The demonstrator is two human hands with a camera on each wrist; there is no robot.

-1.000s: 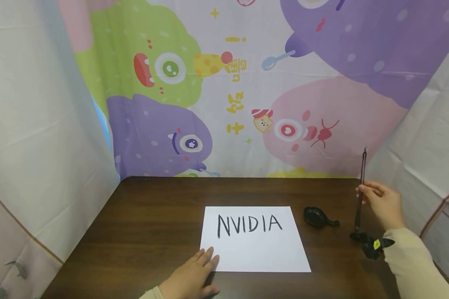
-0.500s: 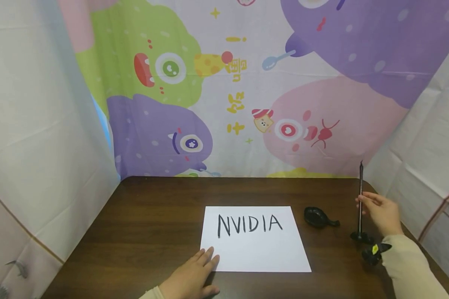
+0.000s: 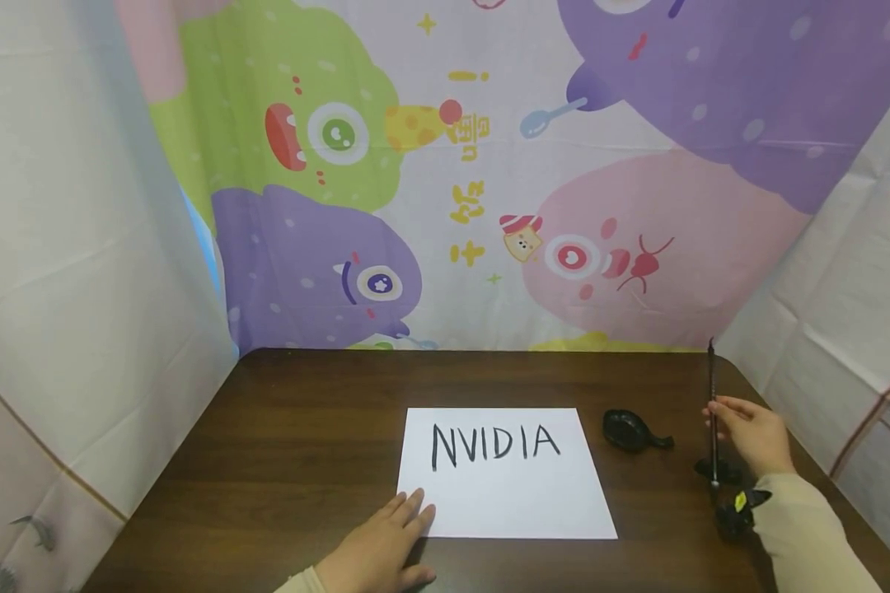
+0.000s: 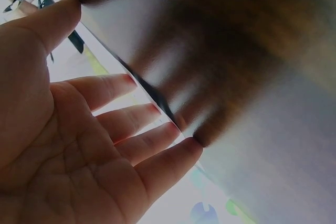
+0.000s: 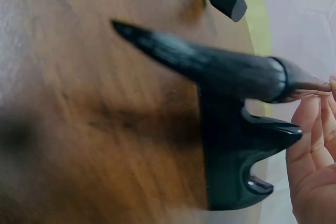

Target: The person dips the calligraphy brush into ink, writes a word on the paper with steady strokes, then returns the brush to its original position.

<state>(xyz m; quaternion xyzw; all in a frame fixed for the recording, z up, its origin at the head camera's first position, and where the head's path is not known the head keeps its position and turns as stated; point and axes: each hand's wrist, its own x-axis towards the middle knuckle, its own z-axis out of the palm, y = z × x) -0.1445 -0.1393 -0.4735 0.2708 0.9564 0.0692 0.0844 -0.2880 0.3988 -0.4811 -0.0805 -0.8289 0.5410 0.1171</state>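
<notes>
My right hand [image 3: 752, 432] pinches the handle of a dark ink brush [image 3: 712, 412] between thumb and fingers, the bristle end down. The right wrist view shows the brush's black bristles [image 5: 157, 48] passing close over a dark pronged brush rest [image 5: 228, 156]. That rest stands on the table at the right. My left hand [image 3: 378, 543] lies with fingers spread on the lower left corner of a white sheet of paper [image 3: 512, 502], which bears "NVIDIA" in black strokes. In the left wrist view the left palm [image 4: 68, 161] shows with straight fingers.
A small black dish with a stubby handle [image 3: 630, 430] lies between the paper and the brush rest. A black device with a yellow mark [image 3: 736, 512] sits at my right wrist. The brown table [image 3: 289, 445] is bounded by a printed cartoon curtain [image 3: 460, 305] behind and white cloth sides.
My right hand has come down and slightly left with the brush, and the brush now overlaps the rest nearer to me. The left hand and the paper stay put.
</notes>
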